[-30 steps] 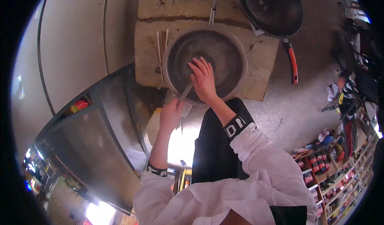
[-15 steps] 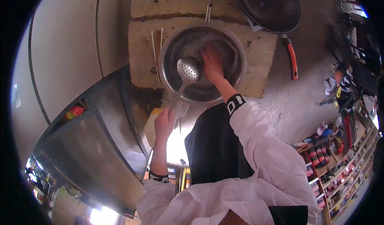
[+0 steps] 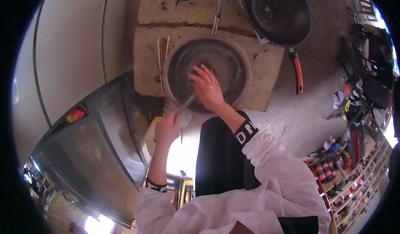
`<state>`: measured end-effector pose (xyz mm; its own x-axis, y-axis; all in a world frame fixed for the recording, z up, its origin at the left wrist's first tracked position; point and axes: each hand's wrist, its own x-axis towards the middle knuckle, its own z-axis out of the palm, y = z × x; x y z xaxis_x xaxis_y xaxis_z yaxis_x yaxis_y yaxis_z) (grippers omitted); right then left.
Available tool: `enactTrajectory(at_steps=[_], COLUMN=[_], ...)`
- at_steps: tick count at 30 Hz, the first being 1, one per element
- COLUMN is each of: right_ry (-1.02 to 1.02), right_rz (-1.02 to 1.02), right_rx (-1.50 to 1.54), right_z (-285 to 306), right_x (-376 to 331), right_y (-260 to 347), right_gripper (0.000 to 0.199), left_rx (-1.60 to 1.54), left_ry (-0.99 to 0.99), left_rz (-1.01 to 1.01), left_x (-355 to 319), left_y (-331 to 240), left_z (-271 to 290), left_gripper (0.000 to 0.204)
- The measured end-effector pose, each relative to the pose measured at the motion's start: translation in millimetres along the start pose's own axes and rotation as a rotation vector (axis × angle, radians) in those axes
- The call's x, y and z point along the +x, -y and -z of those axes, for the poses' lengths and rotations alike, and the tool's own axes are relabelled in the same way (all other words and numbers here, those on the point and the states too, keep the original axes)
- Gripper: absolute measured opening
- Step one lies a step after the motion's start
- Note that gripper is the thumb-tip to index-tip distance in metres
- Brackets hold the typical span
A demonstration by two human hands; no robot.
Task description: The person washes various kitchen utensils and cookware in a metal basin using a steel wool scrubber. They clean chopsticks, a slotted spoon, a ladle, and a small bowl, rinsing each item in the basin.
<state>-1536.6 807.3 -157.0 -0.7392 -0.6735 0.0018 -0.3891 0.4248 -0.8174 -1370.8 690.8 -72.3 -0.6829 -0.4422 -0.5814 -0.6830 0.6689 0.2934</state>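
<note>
A wide round metal basin (image 3: pixel 247 65) rests on a worn, stained board (image 3: pixel 266 80); what looks like cloudy water fills it. At the basin's near left rim, my left hand (image 3: pixel 166 128) is closed around the handle of a perforated metal skimmer (image 3: pixel 186 104). The skimmer's handle slopes up over the rim, and its bowl is hidden behind my right hand. Above the basin is my right hand (image 3: pixel 207 88), its fingers stretched and slightly apart, drops or wet shine on its back. Whether its palm touches the skimmer cannot be seen.
Beyond the basin at right lies a black frying pan (image 3: pixel 277 13) with a red-and-black handle (image 3: pixel 297 73). Thin sticks (image 3: pixel 162 63) lie left of the basin, and a metal rod (image 3: pixel 218 13) behind it. Grey cabinet doors (image 3: pixel 87 150) stand at left, stocked shelves (image 3: pixel 350 184) at lower right.
My right hand has risen out of the basin and shifted left, over the skimmer's bowl, which was in plain sight before. My left hand keeps its hold on the handle.
</note>
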Motion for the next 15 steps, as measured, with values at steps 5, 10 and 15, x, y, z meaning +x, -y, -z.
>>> enactTrajectory(at_steps=[5, 10, 15], right_ry=[0.073, 0.037, 0.155], right_rz=[-0.243, 0.007, -0.436], right_rx=[0.21, -0.121, 0.146], right_z=[-13, -8, -12], right_x=[12, -24, 27], right_y=[-41, 19, -27], right_gripper=[0.029, 0.028, 0.027], left_rx=[0.05, -0.021, 0.191], left_ry=[0.004, -0.032, -0.107], left_rz=[0.02, 0.1, 0.017], left_x=[-6, -9, -26], left_y=[-7, -4, -9], left_z=[-6, -6, -12], left_gripper=[0.024, 0.022, 0.021])
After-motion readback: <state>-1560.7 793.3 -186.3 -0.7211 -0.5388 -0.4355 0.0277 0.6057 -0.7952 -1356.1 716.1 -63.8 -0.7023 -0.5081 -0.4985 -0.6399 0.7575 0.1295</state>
